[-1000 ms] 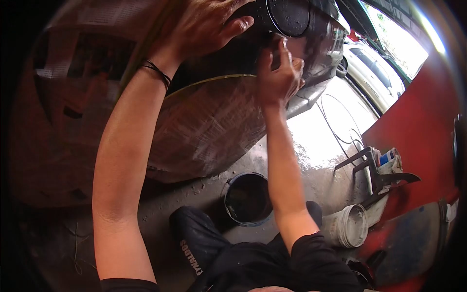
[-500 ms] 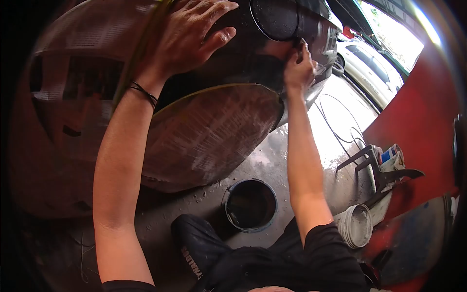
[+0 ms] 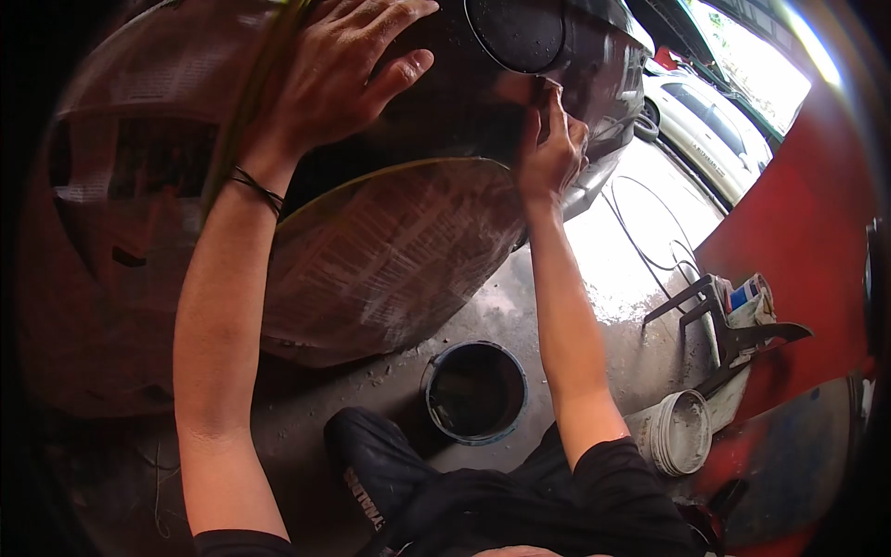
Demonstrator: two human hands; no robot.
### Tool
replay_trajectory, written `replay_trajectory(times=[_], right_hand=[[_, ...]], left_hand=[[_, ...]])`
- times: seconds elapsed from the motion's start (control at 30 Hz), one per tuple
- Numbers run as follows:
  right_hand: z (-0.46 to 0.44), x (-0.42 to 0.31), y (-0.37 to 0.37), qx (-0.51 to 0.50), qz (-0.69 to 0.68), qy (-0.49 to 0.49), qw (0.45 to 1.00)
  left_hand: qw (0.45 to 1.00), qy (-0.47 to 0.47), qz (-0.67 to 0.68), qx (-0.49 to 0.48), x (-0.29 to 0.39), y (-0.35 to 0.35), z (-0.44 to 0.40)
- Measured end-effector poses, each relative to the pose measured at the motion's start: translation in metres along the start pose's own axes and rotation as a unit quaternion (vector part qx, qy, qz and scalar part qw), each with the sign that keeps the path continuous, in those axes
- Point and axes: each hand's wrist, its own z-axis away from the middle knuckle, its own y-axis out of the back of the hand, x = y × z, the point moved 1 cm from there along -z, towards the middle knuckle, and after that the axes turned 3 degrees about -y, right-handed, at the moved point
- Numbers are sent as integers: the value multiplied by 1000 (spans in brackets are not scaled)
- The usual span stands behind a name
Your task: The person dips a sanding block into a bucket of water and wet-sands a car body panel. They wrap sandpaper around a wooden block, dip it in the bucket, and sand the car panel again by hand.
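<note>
A dark, wet car panel (image 3: 436,121) is in front of me, with a round fuel flap (image 3: 516,32) near the top. My left hand (image 3: 348,79) lies on the panel's upper left with its fingers spread, holding nothing. Just below the fuel flap, my right hand (image 3: 552,153) presses its fingers to the panel. A small thin sheet (image 3: 548,82) that looks like sandpaper shows at its fingertips, mostly hidden by them. Newspaper masking (image 3: 399,251) covers the wheel area, bordered by a yellowish tape edge (image 3: 390,172).
A dark bucket (image 3: 476,432) of dark liquid stands on the floor by my legs. To the right are a pale bucket (image 3: 687,434), a dark plastic chair (image 3: 719,320), a can (image 3: 745,292) and a red panel (image 3: 789,223). A hose (image 3: 640,251) and a silver car (image 3: 701,125) lie beyond.
My right hand has slid left along the panel, below the fuel flap. My left hand stays spread on the panel; the whole view has shifted slightly.
</note>
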Motion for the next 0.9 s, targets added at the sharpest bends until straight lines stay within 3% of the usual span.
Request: replay_trajectory(times=[0.17,0.27,0.3,0.43,0.53,0.63,0.8,0.9], right_hand=[[-85,32,-26,27,4,58,998],[-92,26,-21,22,-9,13,1000],[-81,29,-23,55,-17,81,995],[-15,23,0,25,-43,75,996],[-80,31,-17,28,-1,78,997],[-118,10,-12,8,29,4,1000],[-52,25,-5,-26,-33,6,999],[-87,29,-12,-6,-12,25,1000]], left_hand=[[1000,0,-9,-8,0,1,-5],[1000,0,-15,-20,3,5,-5],[1000,3,-22,-20,4,4,-4],[1000,2,-17,-9,4,4,-4],[1000,4,-19,-13,2,2,-5],[999,8,-28,-19,3,3,-5],[999,5,-39,-23,6,6,-4],[999,3,-43,-26,6,6,-7]])
